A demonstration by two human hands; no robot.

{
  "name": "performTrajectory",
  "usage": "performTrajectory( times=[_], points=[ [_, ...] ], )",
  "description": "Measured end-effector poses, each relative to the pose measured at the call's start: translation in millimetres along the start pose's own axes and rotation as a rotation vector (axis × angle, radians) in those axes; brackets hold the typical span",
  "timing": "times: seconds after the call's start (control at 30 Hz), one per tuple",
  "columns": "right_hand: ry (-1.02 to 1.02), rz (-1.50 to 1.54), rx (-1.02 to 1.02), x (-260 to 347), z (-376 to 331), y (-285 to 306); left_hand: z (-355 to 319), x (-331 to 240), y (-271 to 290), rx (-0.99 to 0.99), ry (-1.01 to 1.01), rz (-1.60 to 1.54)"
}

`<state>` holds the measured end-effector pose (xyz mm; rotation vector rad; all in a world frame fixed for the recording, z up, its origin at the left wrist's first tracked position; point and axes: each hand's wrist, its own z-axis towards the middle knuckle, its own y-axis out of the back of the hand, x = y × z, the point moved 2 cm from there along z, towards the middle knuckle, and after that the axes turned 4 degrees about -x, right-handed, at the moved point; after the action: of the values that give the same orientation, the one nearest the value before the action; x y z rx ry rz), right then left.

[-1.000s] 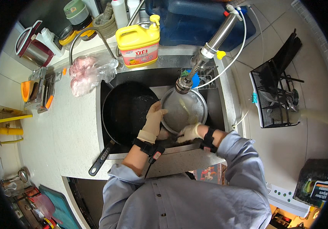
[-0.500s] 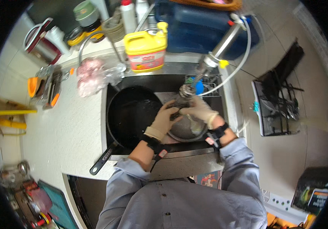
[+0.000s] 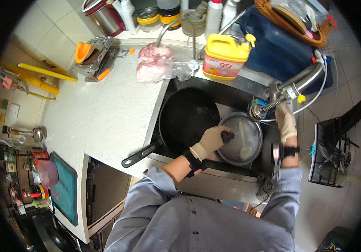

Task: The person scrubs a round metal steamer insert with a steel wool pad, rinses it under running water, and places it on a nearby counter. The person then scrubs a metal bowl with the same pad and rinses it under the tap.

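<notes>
My gloved left hand [image 3: 210, 142] is closed on a dark scrubber [image 3: 227, 136] that looks like steel wool, at the left rim of a round metal basin [image 3: 257, 150]. Inside the basin, in cloudy water, lies a pale green spoon [image 3: 243, 138]. Left of it in the sink sits a large black frying pan [image 3: 184, 117], its handle [image 3: 141, 154] resting over the counter edge. My gloved right hand [image 3: 286, 122] reaches up beside the faucet [image 3: 275, 98], at the sink's right side; its fingertips are partly hidden there.
Behind the sink [image 3: 247, 84] stand a yellow detergent jug [image 3: 226, 56] and a bag of raw meat [image 3: 154, 63]. A blue container [image 3: 273, 42] is at the back right. A grey rag [image 3: 264, 187] hangs at the front edge. A knife rack [image 3: 98, 59] stands on the left counter [image 3: 104, 105].
My hands have parted. The right one has left the basin and gone up to the faucet, while the left stays low with the scrubber. The view has shifted toward the left.
</notes>
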<state>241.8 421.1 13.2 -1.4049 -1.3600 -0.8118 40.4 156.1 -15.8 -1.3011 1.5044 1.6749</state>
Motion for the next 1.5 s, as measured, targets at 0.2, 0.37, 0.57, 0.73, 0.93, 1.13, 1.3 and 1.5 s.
performTrajectory(
  times=[0.2, 0.37, 0.57, 0.73, 0.93, 1.13, 1.3, 1.5],
  points=[
    [0.207, -0.776, 0.882, -90.2, -140.3, -43.7, -10.9, 9.9, -4.9, 0.162, 0.028, -0.109],
    [-0.024, -1.016, 0.87, -102.1, -152.9, -64.2, -17.7, 21.4, 0.2, 0.07, 0.003, -0.088],
    [0.347, -1.168, 0.433, -68.0, -149.3, -63.7, -31.5, 53.9, 14.5, -0.137, 0.021, 0.11],
    [-0.166, -1.678, 1.411, -114.6, -167.9, -49.1, -36.4, 68.6, 29.0, -0.021, 0.164, -0.066],
    [0.046, -1.767, 1.338, -124.0, -155.7, -38.8, -37.8, 58.4, 46.2, -0.028, 0.21, -0.047],
    [0.149, -1.705, 1.145, -92.9, -150.4, -31.5, -34.1, 49.2, 57.0, -0.007, 0.237, -0.037],
    [0.509, -1.587, 0.479, -20.6, -87.1, -25.9, -33.0, 52.7, 68.6, -0.077, 0.231, -0.1],
    [0.904, -1.724, 0.173, 22.9, -67.8, -50.3, -56.7, 55.6, 99.8, -0.206, 0.163, -0.011]
  ],
)
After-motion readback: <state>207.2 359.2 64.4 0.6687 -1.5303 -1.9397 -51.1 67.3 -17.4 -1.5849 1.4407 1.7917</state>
